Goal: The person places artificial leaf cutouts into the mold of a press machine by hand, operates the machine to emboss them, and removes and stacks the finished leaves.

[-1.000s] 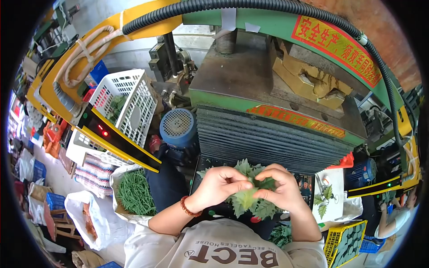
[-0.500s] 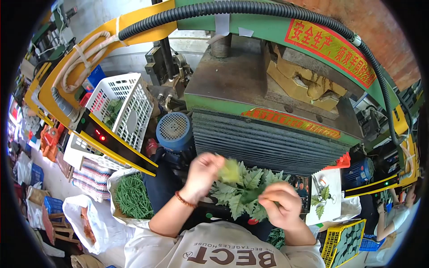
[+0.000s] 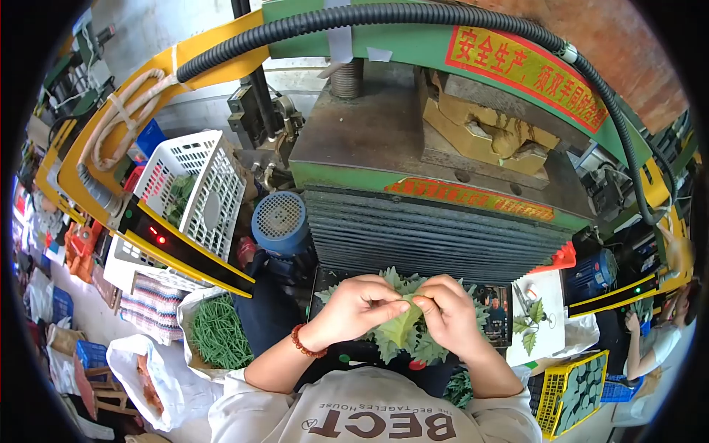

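Both hands [image 3: 360, 304] [image 3: 450, 316] together at pale leaf [image 3: 402, 326]

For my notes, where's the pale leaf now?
In the head view, the pale leaf is low, right of centre, between the left hand and right hand, over darker leaves.

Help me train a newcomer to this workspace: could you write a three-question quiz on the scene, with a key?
1. Multiple choice: which wrist wears the beaded bracelet?
A) left
B) right
C) both

2. True or false: the left hand and the right hand are both at the pale green leaf.

3. Fill in: the motor nearest the white crate has a ____ casing.

Key: 1. A; 2. true; 3. blue.
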`<state>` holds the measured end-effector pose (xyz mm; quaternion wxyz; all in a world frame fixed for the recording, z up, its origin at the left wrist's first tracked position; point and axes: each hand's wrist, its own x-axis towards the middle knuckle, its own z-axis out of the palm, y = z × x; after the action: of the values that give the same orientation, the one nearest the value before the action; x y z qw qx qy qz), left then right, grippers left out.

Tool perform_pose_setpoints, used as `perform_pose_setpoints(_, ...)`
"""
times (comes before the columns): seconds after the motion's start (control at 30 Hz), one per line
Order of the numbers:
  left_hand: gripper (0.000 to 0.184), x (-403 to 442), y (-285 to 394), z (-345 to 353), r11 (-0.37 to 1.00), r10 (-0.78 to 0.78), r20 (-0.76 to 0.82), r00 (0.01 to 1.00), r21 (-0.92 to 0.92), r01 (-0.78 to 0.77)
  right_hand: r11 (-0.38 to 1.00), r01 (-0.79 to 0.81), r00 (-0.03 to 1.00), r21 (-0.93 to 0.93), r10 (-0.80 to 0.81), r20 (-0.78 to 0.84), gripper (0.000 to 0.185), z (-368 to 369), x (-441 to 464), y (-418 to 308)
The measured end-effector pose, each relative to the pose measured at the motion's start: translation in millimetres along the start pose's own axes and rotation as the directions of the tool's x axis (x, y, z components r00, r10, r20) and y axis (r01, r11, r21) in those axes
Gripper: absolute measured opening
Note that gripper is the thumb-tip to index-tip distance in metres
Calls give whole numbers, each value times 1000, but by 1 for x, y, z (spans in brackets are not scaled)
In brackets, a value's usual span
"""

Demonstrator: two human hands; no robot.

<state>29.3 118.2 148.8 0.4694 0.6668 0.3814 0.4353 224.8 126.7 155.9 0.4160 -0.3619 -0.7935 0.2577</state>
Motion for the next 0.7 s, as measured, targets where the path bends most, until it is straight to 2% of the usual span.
perform_pose_setpoints(0.03,5,1,-1,1,1000,2,4,1000,0,-2,1000,-1,1000,-2,1,-4,3,-2,1,2)
perform_pose_setpoints(0.17,9,1,-9,4,988,-59,60,996,-139,67,917,-183,967,355,102,235,4,-13,2,19)
perform_pose_setpoints(0.2,9,1,-11,5,988,-58,62,996,-139,66,917,-182,967,355,102,232,4,-12,1,20)
perform_pose_setpoints(0.33,9,-1,-18,12,940,-180,9,984,-295,174,994,-77,997,78,74,38,8,2,-8,18)
perform_pose_setpoints(0.5,7,-1,-28,18,886,-218,-135,966,-442,138,997,-48,996,53,52,-75,11,-14,5,0)
perform_pose_setpoints(0.7,8,-6,-30,24,846,-316,-177,932,-497,193,982,-118,985,147,134,-106,12,-15,-7,7)
